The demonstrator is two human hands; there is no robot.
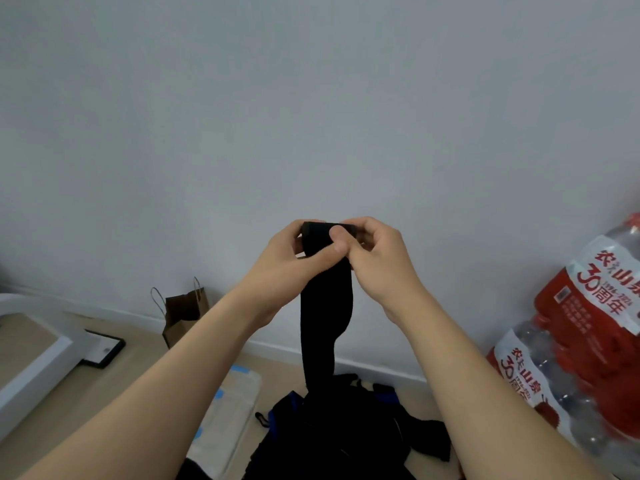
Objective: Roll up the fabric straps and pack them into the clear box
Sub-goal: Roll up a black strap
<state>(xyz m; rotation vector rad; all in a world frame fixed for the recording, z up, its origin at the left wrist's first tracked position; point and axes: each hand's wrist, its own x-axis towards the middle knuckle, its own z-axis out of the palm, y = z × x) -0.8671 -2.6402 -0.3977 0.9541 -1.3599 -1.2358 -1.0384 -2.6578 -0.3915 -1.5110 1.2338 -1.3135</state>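
Note:
A black fabric strap (325, 317) hangs down in front of me, its top end folded over into a small roll. My left hand (280, 268) pinches that top end from the left, thumb across the front. My right hand (377, 261) grips it from the right, thumb pressed on the roll. The strap's lower end runs down into a heap of black and blue straps (346, 431) on the floor. The clear box (228, 410), with blue clips, lies on the floor left of the heap, partly hidden by my left forearm.
A brown paper bag (183, 313) stands against the wall. A black-framed flat item (104, 348) and a white furniture edge (38, 362) lie to the left. Shrink-wrapped packs of red-labelled water bottles (581, 341) are stacked on the right.

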